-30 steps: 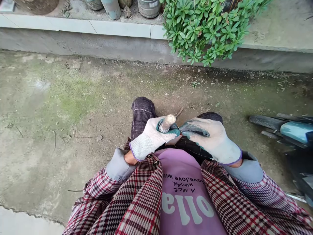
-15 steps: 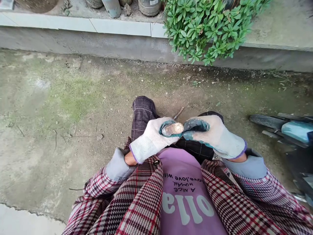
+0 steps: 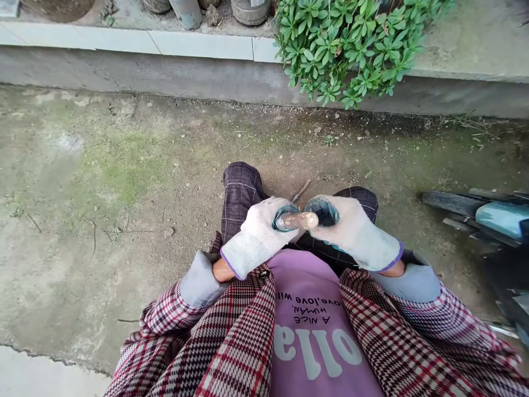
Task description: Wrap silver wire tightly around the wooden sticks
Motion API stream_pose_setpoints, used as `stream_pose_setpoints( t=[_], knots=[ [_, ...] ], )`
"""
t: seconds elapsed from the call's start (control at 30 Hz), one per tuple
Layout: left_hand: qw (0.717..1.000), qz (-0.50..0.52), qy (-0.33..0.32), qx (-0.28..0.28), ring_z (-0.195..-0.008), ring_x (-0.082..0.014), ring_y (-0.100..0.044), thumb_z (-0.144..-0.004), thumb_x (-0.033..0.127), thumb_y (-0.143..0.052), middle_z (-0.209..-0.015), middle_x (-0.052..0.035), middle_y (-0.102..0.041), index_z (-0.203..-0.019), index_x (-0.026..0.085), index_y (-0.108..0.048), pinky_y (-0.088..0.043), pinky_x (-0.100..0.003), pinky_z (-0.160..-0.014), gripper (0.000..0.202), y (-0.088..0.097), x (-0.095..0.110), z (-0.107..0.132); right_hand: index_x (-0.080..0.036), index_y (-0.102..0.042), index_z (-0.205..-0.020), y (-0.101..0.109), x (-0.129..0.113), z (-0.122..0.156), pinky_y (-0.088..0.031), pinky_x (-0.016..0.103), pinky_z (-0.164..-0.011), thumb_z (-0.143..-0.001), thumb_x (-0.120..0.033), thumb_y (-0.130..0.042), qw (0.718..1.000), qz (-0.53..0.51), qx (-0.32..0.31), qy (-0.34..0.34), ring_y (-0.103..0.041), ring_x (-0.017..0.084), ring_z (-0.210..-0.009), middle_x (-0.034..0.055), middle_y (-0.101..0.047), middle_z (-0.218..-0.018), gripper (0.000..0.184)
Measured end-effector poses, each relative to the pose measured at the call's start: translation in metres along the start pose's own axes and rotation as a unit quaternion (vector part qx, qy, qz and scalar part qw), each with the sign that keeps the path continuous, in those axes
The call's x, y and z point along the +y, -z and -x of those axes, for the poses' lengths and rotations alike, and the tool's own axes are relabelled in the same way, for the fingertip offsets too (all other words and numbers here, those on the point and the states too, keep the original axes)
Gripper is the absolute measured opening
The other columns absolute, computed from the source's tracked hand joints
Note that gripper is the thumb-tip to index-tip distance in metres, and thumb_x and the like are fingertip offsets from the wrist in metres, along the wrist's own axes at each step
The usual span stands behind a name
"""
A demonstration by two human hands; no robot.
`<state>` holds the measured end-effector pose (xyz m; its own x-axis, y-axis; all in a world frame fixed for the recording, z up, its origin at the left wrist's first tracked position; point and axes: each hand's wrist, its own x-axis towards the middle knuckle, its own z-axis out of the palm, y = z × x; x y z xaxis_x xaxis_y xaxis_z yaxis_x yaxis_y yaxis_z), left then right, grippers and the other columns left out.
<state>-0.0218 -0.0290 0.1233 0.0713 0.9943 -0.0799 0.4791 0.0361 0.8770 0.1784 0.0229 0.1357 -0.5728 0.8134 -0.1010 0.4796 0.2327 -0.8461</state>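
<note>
Both hands wear white knit gloves with dark green coated palms and purple cuffs. My left hand (image 3: 264,223) is closed around a wooden stick (image 3: 305,221), whose pale cut end points right, towards the other hand. Silvery wire (image 3: 280,221) appears wound around the stick at the edge of the left glove. My right hand (image 3: 345,226) is curled beside the stick's end, its fingertips close against it. Whatever lies in those fingers is hidden by the glove. The stick's lower part is out of sight in the left fist.
A thin brown stick (image 3: 301,190) lies on the dirty concrete ground between my knees. Ahead runs a low tiled ledge (image 3: 198,44) with pots (image 3: 250,11) and a leafy green plant (image 3: 343,49). To the right is a wheeled vehicle (image 3: 496,218), only partly visible.
The stick's end has shifted slightly right, and more of it shows past my left hand. My right hand has turned and moved slightly left, its fingers now curled beside the stick.
</note>
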Motion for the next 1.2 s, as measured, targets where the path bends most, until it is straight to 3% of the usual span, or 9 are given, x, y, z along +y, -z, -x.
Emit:
stream_pose_setpoints(
  t=[0.13, 0.27, 0.43, 0.5, 0.6, 0.77, 1.0, 1.2],
  knots=[
    [1.000, 0.021, 0.017, -0.003, -0.066, -0.0147, -0.055, -0.076, 0.031, -0.074, -0.070, -0.0004, -0.063, -0.069, 0.018, -0.061, -0.041, -0.029, -0.063, 0.018, 0.001, 0.003, 0.001, -0.020, -0.067, -0.076, -0.001, 0.004, 0.000, -0.046, 0.027, -0.059, -0.079, -0.023, -0.077, 0.999, -0.049, -0.011, -0.018, -0.061, 0.015, -0.064, -0.0012, -0.071, -0.071, 0.010],
    [0.988, 0.120, 0.086, -0.049, -0.066, -0.0129, -0.053, -0.075, 0.026, -0.073, -0.071, 0.0002, -0.063, -0.071, 0.016, -0.064, -0.043, -0.027, -0.063, 0.014, 0.010, 0.011, -0.001, -0.019, -0.067, -0.077, 0.001, 0.003, 0.001, -0.047, 0.028, -0.060, -0.082, -0.027, -0.074, 0.997, -0.075, -0.016, -0.022, -0.061, 0.016, -0.066, 0.0003, -0.071, -0.072, 0.011],
    [0.931, 0.297, 0.161, -0.136, -0.066, -0.0134, -0.059, -0.074, 0.025, -0.074, -0.073, -0.0008, -0.067, -0.080, 0.014, -0.070, -0.049, -0.027, -0.066, 0.013, 0.018, 0.008, -0.002, -0.021, -0.069, -0.083, -0.002, -0.001, 0.004, -0.048, 0.029, -0.064, -0.078, -0.021, -0.072, 0.999, 0.036, -0.002, 0.026, -0.063, 0.016, -0.068, 0.0009, -0.073, -0.077, 0.006],
    [0.909, 0.348, 0.175, -0.147, -0.065, -0.0141, -0.061, -0.074, 0.029, -0.076, -0.074, -0.0016, -0.069, -0.083, 0.015, -0.071, -0.050, -0.028, -0.066, 0.017, 0.017, 0.002, -0.001, -0.021, -0.068, -0.083, -0.004, -0.001, 0.005, -0.047, 0.029, -0.064, -0.077, -0.020, -0.071, 0.996, 0.072, 0.009, 0.042, -0.064, 0.017, -0.069, 0.0009, -0.072, -0.077, 0.007],
    [0.897, 0.379, 0.180, -0.136, -0.064, -0.0141, -0.062, -0.071, 0.030, -0.078, -0.072, -0.0017, -0.068, -0.081, 0.015, -0.070, -0.052, -0.028, -0.065, 0.020, 0.012, -0.005, 0.000, -0.022, -0.069, -0.086, -0.005, -0.004, 0.008, -0.050, 0.030, -0.067, -0.080, -0.019, -0.070, 0.995, 0.080, 0.028, 0.060, -0.067, 0.018, -0.072, 0.0010, -0.073, -0.079, 0.007],
    [0.915, 0.359, 0.160, -0.092, -0.069, -0.0140, -0.061, -0.068, 0.029, -0.078, -0.077, -0.0011, -0.067, -0.084, 0.015, -0.069, -0.052, -0.028, -0.068, 0.023, 0.010, -0.002, -0.002, -0.024, -0.076, -0.101, -0.003, -0.011, 0.012, -0.057, 0.033, -0.079, -0.090, -0.024, -0.068, 0.988, 0.078, 0.070, 0.115, -0.074, 0.021, -0.087, 0.0037, -0.079, -0.099, 0.014],
    [0.948, 0.268, 0.159, -0.064, -0.064, -0.0109, -0.053, -0.072, 0.028, -0.076, -0.071, 0.0012, -0.062, -0.080, 0.014, -0.068, -0.045, -0.025, -0.061, 0.018, 0.008, 0.010, 0.001, -0.025, -0.078, -0.097, -0.004, -0.009, 0.014, -0.059, 0.032, -0.078, -0.095, -0.026, -0.068, 0.986, 0.088, 0.078, 0.118, -0.074, 0.021, -0.086, 0.0028, -0.079, -0.096, 0.010],
    [0.958, 0.254, 0.129, -0.042, -0.074, -0.0140, -0.060, -0.073, 0.029, -0.080, -0.080, -0.0026, -0.071, -0.082, 0.012, -0.072, -0.051, -0.026, -0.073, 0.021, 0.006, 0.008, -0.001, -0.025, -0.079, -0.102, -0.001, -0.010, 0.016, -0.058, 0.031, -0.076, -0.097, -0.027, -0.067, 0.981, 0.106, 0.085, 0.139, -0.075, 0.020, -0.085, 0.0032, -0.079, -0.099, 0.013]
  ],
)
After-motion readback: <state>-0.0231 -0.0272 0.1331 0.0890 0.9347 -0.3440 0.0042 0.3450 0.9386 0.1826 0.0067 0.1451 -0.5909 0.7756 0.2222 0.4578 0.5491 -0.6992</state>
